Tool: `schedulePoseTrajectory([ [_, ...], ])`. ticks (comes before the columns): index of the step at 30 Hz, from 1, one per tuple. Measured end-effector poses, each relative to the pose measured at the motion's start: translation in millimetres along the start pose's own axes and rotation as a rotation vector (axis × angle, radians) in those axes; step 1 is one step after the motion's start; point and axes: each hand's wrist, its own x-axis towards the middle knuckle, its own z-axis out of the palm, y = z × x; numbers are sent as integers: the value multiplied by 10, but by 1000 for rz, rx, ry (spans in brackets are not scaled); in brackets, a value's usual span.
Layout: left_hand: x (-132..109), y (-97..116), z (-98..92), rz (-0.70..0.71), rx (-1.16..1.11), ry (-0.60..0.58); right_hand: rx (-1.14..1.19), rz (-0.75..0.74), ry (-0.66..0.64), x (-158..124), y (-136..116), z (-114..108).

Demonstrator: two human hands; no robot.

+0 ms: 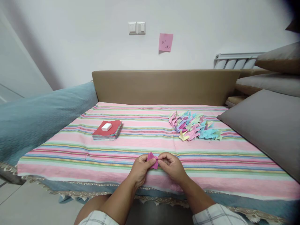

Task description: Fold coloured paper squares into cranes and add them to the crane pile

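Between my hands, over the front part of the striped cloth point(140, 147), is a small folded piece of magenta origami paper point(152, 160). My left hand point(141, 168) pinches its left and lower side between thumb and fingers. On the right, my right hand point(172, 165) has thumb and index finger closed on a thin end of the same paper. Parts of the paper are hidden behind the fingertips. Farther back to the right lie several folded paper cranes point(193, 126) in pink, blue, purple, green and yellow, grouped close together.
A stack of square paper point(107, 131), red on top, bears a small white block point(106, 127) at the left. Grey cushions point(264, 122) border the right side, a blue covered armrest point(51, 109) the left. The brown backrest point(164, 87) stands behind.
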Motion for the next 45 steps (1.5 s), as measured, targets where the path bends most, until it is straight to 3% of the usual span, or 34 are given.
schedulePoseTrajectory([
  [10, -33, 26, 87, -40, -185, 0, 199, 108, 46, -16, 11, 93],
  [18, -39, -3, 115, -11, -257, 8, -10, 134, -34, -26, -38, 159],
  [27, -37, 26, 121, -33, -251, 32, -186, 10, 7, -51, -10, 156],
  [35, -27, 1, 98, 23, -59, 15, -9, 213, -56, -45, -23, 203],
  [40, -43, 81, 102, 28, -91, -76, 238, 330, 47, -5, 30, 151],
  [45, -18, 92, 56, 11, -64, -37, 411, 379, 124, 13, 19, 146],
])
